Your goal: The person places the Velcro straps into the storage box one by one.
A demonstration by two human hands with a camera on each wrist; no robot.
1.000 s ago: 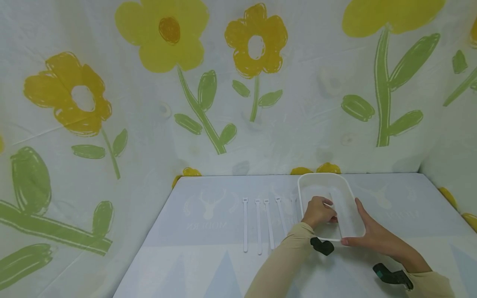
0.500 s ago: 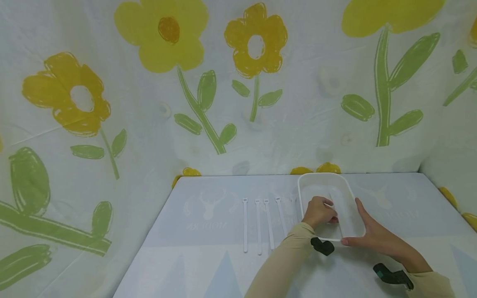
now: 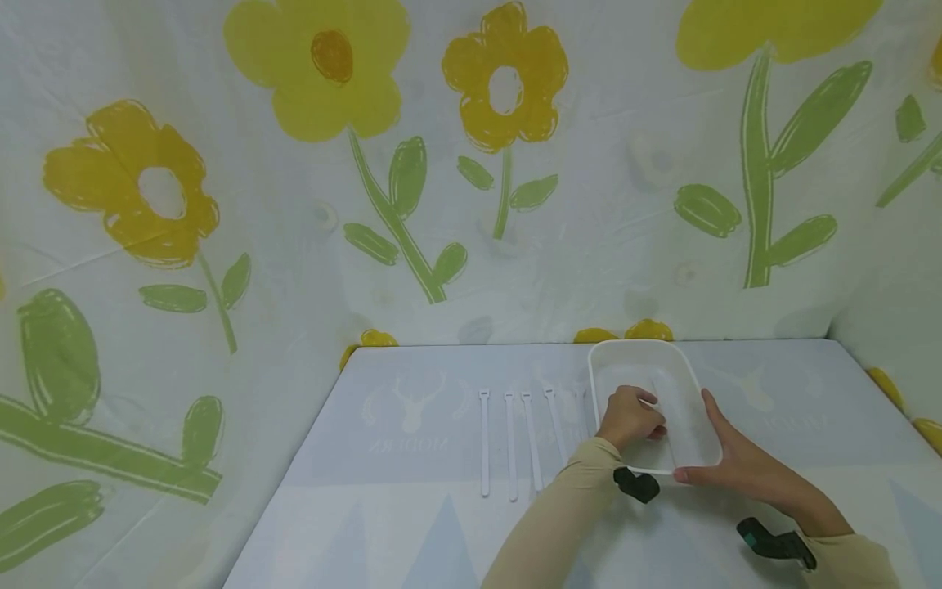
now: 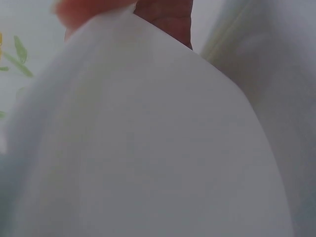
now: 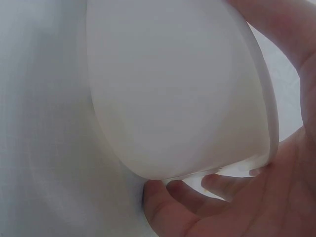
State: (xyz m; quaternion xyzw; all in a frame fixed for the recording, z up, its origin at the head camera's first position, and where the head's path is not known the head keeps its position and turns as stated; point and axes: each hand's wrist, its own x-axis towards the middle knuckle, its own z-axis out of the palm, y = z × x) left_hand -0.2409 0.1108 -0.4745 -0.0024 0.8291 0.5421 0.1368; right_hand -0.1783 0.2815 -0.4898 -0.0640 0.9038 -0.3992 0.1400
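A white rectangular plastic tray with rounded corners stands at the right of the table. My right hand grips its near right corner, thumb at the front wall and a finger along the right side. In the right wrist view, several curled fingertips meet the tray's lower edge. My left hand reaches inside over the near left part of the tray, fingers curled. A thin white strip runs past those fingertips, seemingly pinched there. In the left wrist view, the tray wall hides most of the hand.
Several white plastic strips with small square heads, like cable ties, lie lengthwise left of the tray, some partly behind the left sleeve. The pale patterned table meets a flowered cloth at its back edge.
Both hands and the tray keep their places. The whole scene shifts up very slightly in the head view.
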